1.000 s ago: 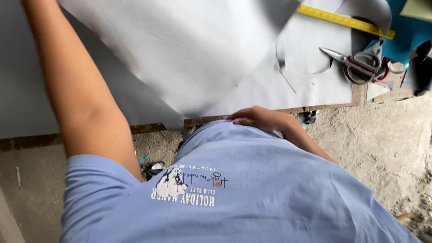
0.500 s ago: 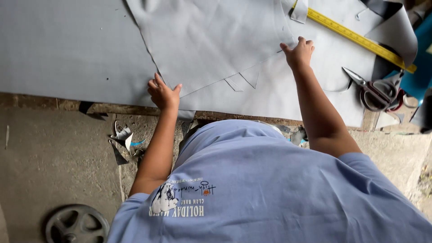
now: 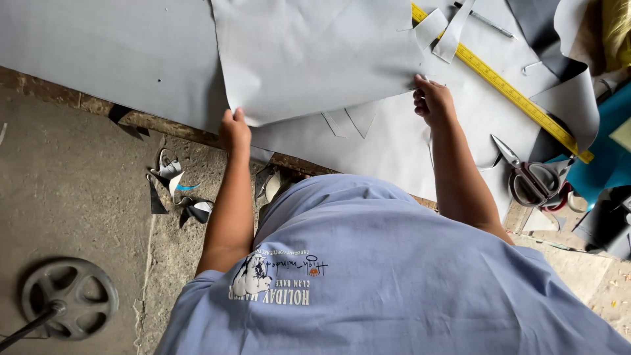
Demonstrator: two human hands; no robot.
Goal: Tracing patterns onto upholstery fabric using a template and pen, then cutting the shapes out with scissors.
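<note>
The grey sheet (image 3: 315,59) lies flat on the table (image 3: 79,52), over a larger grey layer. The left hand (image 3: 234,129) pinches its near corner; the right hand (image 3: 432,100) grips its right edge. It looks thin, limp and light, best held by its edges. Right of the sheet lie a yellow ruler (image 3: 506,89) and scissors (image 3: 531,177).

both hands (image 3: 234,129) regripped sheet (image 3: 315,56) edge
</note>
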